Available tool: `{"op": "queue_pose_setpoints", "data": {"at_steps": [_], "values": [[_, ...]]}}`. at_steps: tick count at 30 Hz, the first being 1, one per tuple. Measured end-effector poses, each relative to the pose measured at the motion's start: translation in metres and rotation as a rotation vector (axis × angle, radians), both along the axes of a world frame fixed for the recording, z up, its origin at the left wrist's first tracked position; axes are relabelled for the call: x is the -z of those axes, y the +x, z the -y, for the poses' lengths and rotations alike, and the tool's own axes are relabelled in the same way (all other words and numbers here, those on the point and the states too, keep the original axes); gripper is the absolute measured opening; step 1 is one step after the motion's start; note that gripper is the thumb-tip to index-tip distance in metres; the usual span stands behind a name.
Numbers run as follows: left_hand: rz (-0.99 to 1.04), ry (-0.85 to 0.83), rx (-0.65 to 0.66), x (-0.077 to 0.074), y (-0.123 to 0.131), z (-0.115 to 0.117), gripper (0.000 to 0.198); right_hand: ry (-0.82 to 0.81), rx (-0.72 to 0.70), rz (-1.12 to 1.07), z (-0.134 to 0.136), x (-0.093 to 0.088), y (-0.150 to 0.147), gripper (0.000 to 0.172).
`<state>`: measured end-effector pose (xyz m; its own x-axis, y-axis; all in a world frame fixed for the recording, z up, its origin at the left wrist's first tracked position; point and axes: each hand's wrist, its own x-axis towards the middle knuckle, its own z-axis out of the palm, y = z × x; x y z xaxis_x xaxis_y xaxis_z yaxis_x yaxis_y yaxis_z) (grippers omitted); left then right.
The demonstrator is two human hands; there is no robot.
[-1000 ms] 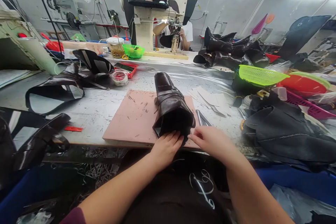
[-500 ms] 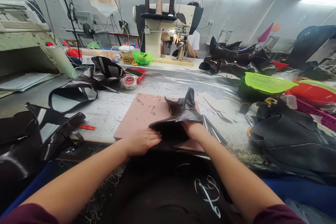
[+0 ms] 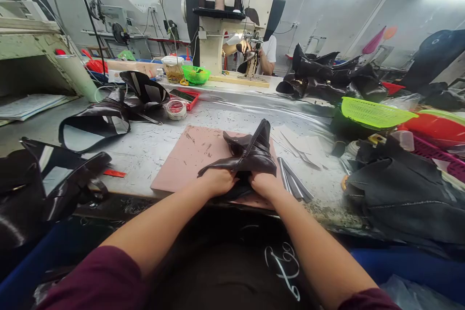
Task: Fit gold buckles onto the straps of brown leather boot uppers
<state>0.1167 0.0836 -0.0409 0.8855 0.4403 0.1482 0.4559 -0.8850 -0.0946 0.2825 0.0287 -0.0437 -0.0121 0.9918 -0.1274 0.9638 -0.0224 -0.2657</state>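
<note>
A dark brown leather boot upper (image 3: pixel 256 155) lies over a pink board (image 3: pixel 181 164), its wide opening turned towards me. My left hand (image 3: pixel 222 182) reaches under the upper's left edge with its fingers curled at the opening. My right hand (image 3: pixel 264 185) is at the right side of the same opening, gripping the leather, with most of its fingers hidden inside. The two hands are a short way apart. Grey-and-white strips (image 3: pixel 293 179) lie just right of the board.
More boot uppers lie at left (image 3: pixel 96 123), and a pile of them (image 3: pixel 327 75) is at back right. Dark leather pieces (image 3: pixel 403 193) and a lime green basket (image 3: pixel 378 112) are at right. A person's hands (image 3: pixel 247 48) work at the sewing machine (image 3: pixel 212 43) opposite.
My left hand has moved right, from the upper's outer left edge into its opening. The upper now sits flatter and its opening looks narrower. My right hand stays in it.
</note>
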Motion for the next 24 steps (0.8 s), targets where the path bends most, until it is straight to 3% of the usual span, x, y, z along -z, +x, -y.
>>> {"op": "queue_pose_setpoints", "data": {"at_steps": [7, 11, 14, 16, 19, 22, 24], "values": [[-0.036, -0.035, 0.019, -0.005, -0.001, 0.000, 0.038, 0.028, -0.198, -0.040, 0.007, -0.006, 0.002, 0.053], [-0.024, -0.037, 0.052, -0.003, -0.002, 0.000, 0.042, 0.055, -0.375, -0.023, 0.037, 0.000, 0.008, 0.052], [-0.015, -0.012, 0.176, 0.000, -0.005, 0.008, 0.039, 0.127, -0.452, -0.020, 0.062, 0.005, 0.010, 0.057], [-0.009, -0.005, 0.230, 0.003, -0.012, 0.022, 0.041, 0.182, -0.436, -0.035, 0.073, 0.002, 0.008, 0.058], [0.001, -0.045, 0.295, 0.001, -0.033, 0.050, 0.047, 0.182, -0.321, -0.119, 0.074, -0.007, -0.001, 0.042], [0.093, -0.122, 0.395, -0.014, -0.058, 0.070, 0.029, 0.174, -0.069, -0.415, 0.059, -0.012, -0.016, 0.034], [0.277, -0.084, 0.280, -0.031, -0.065, 0.068, 0.024, 0.235, 0.062, -0.647, 0.042, -0.012, -0.027, 0.044]]}}
